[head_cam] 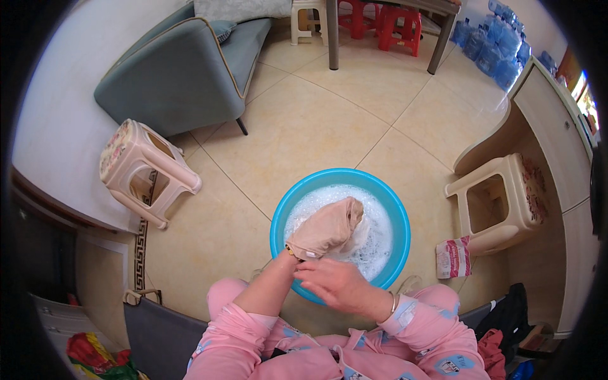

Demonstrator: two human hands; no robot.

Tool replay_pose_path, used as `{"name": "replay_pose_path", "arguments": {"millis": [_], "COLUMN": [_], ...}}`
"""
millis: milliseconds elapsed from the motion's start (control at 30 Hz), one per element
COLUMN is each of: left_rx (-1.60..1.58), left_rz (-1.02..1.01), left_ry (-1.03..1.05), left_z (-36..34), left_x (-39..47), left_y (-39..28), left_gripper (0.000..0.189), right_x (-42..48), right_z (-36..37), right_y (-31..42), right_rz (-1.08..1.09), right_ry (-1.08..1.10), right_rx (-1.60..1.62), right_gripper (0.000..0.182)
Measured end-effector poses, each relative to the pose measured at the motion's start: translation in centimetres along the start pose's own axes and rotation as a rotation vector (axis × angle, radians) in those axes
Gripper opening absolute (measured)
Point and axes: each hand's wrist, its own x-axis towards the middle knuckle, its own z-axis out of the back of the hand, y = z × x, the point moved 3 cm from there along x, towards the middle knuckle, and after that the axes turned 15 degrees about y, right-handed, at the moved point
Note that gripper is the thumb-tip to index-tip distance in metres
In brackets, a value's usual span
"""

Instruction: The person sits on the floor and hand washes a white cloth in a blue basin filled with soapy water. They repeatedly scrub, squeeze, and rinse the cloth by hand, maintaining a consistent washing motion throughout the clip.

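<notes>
A beige cloth garment [325, 230] covers my left hand like a sleeve, up to the wrist. Only my left forearm [270, 285], with a beaded bracelet at the wrist, shows bare; the fingers are hidden inside the fabric. The covered hand is over a blue plastic basin [406, 237] of foamy water [375, 242]. Beside the left wrist, at the cloth's lower edge, my right hand [335, 283] has its fingers extended and slightly apart, holding nothing. Whether its fingertips touch the wrist, I cannot tell. A small white tag shows on the cloth near the wrist.
A pink-and-white washing powder bag [453, 257] stands right of the basin, by a cream plastic stool [513, 209]. Another stool [152, 171] is at left, near a grey-blue sofa [175, 76]. Wooden cabinet doors [546, 128] line the right. Blue water bottles [494, 47] stand far right.
</notes>
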Motion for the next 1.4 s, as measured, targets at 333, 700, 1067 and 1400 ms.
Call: {"name": "replay_pose_path", "arguments": {"millis": [333,700,1067,1400], "left_rx": [-0.175,-1.994,-1.643,-1.127], "left_rz": [-0.239,-0.524,-0.067,-0.007], "left_ry": [-0.08,-0.02,-0.299,-0.083], "left_z": [-0.3,-3.4,-3.0,-4.6], "left_x": [-1.6,-2.9,-3.6,-3.4], "left_y": [0.5,4.1,8.4,5.0], "left_gripper": [0.023,0.058,0.048,0.036], "right_x": [-0.9,-1.8,-0.4,0.5], "right_z": [3.8,4.0,4.8,4.4], "right_y": [-9.1,-12.8,-11.8,-9.9], "right_rz": [-0.729,-0.489,-0.329,-0.412], "right_ry": [-0.076,-0.477,-0.444,-0.287], "right_rx": [0.791,1.325,1.484,1.305], "right_gripper": [0.036,0.028,0.044,0.039]}}
